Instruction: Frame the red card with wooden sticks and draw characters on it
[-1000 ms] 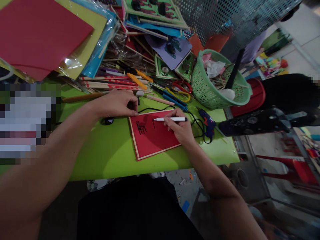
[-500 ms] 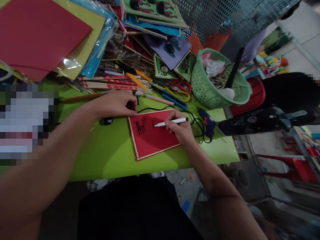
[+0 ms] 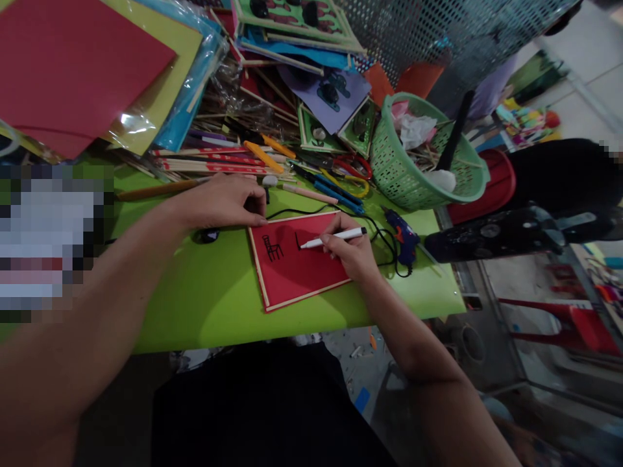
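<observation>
On the green table lies a red sheet [image 3: 292, 279] edged with thin pale sticks. A small chair-like figure in black line is drawn on its left side. My right hand [image 3: 353, 250] grips a white marker [image 3: 321, 241] with a black end, its tip touching the sheet at a short black L-shaped line. My left hand [image 3: 228, 200] rests at the sheet's upper left corner, thumb tip on the edge, fingers bent and apart from the thumb. A small white-and-black item [image 3: 268, 182] sits beside those fingers.
A blue glue gun [image 3: 403, 237] and its black cord lie right of the sheet. Behind are scissors [image 3: 357, 167], orange cutters [image 3: 263, 155], sticks and a green basket [image 3: 409, 168] of scraps. Coloured sheets [image 3: 87, 71] fill the far left; framed pieces [image 3: 296, 26] are stacked at the back.
The black line under the marker tip has grown from a near-vertical stroke into an L shape. My left hand has stayed at the corner.
</observation>
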A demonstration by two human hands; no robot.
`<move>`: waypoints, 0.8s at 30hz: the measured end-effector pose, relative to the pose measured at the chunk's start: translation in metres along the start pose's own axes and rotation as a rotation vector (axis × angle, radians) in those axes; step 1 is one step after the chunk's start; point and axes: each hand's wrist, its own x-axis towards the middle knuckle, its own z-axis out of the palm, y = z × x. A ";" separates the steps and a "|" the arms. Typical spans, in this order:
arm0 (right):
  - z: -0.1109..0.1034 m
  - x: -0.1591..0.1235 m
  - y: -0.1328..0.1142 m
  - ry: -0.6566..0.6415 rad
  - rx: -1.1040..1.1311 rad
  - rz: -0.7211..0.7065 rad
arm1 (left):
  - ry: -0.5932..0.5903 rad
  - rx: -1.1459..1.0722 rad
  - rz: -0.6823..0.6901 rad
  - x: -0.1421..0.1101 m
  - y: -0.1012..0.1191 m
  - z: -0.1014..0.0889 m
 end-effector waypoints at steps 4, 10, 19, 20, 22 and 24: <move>0.000 0.000 0.001 -0.010 0.031 -0.009 | -0.015 0.008 -0.019 0.000 0.001 -0.001; -0.001 -0.002 0.004 -0.007 0.019 0.012 | -0.012 0.011 -0.021 0.000 0.003 -0.001; 0.000 -0.001 0.001 -0.005 0.029 0.000 | -0.016 0.009 -0.014 0.000 0.003 -0.002; 0.000 -0.001 0.001 -0.008 0.035 -0.006 | -0.016 0.012 -0.012 0.000 0.003 -0.002; 0.000 -0.001 0.001 -0.014 0.043 -0.014 | -0.018 0.013 -0.006 0.000 0.002 -0.001; 0.000 -0.001 0.001 -0.012 0.042 -0.012 | -0.015 0.011 -0.003 0.000 0.002 -0.001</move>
